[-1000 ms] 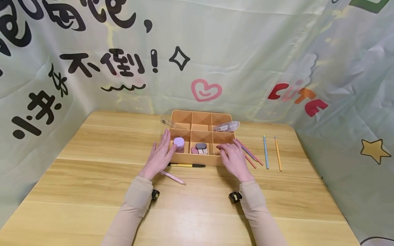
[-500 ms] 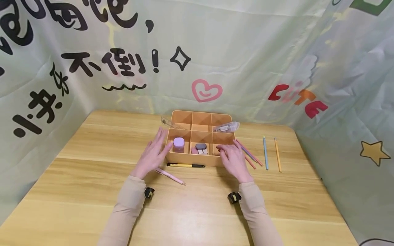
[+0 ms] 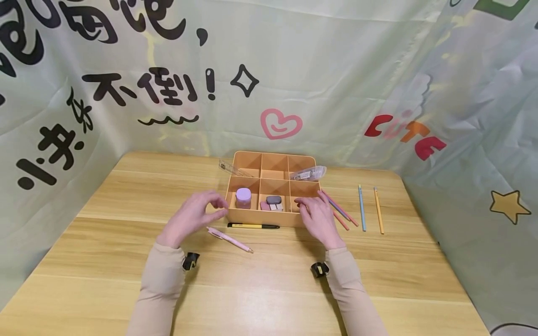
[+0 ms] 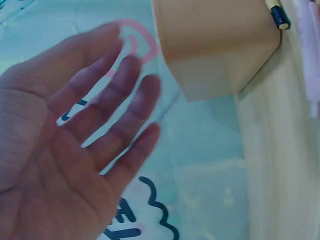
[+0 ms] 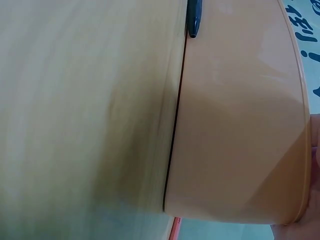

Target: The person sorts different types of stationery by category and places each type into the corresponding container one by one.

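Note:
An orange-tan divided storage box (image 3: 252, 217) stands toward the back of the table. My left hand (image 3: 191, 217) is off its front left corner, fingers loosely bent around nothing; the left wrist view shows the bare palm (image 4: 65, 170) apart from the box wall (image 4: 215, 45). My right hand (image 3: 318, 218) holds the front right corner, fingers reaching over the rim; only a sliver of that hand (image 5: 314, 195) appears in the right wrist view. Inside the front compartments are a purple-lidded container (image 3: 243, 198) and several eraser-like blocks, one dark grey (image 3: 274, 199).
A pink pen (image 3: 230, 240) and a yellow-black pen (image 3: 252, 226) lie before the box. Right of it are several reddish and purple pencils (image 3: 347, 214), a blue pencil (image 3: 362, 208) and an orange one (image 3: 379, 211). Clear plastic items (image 3: 308, 173) stick out over both sides.
My left hand has left the box's left side, moving left and toward me, and its straight fingers have bent. My right hand stays at the corner.

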